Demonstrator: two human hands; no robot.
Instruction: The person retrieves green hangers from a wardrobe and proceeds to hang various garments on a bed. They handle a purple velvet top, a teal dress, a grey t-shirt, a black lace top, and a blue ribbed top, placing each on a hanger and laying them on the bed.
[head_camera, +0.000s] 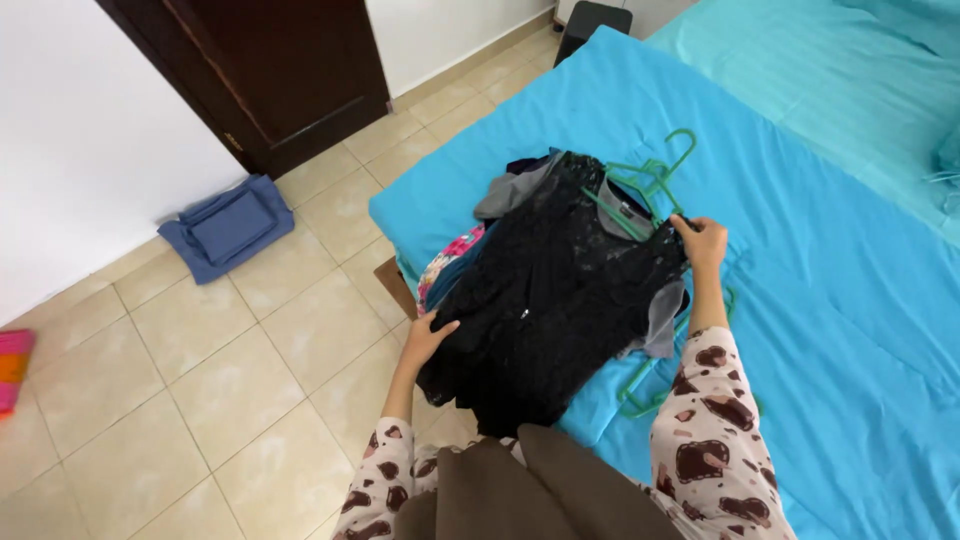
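Black lace garment (555, 290) lies spread on the bed (830, 260), atop a clothes pile. Left hand (428, 335) rests flat and open on its hem; right hand (703, 243) pinches the shoulder beside green hangers (650, 180). Smoothing step, judged; folding needs both edges gripped.

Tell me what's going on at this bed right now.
A person in a cream, brown-spotted top stands at the corner of a bed covered with a bright blue sheet. The left hand rests flat on the lower edge of a black lace garment spread over a pile of other clothes. The right hand grips the garment's shoulder, beside green plastic hangers. A folded blue cloth lies on the tiled floor near a dark wooden door.
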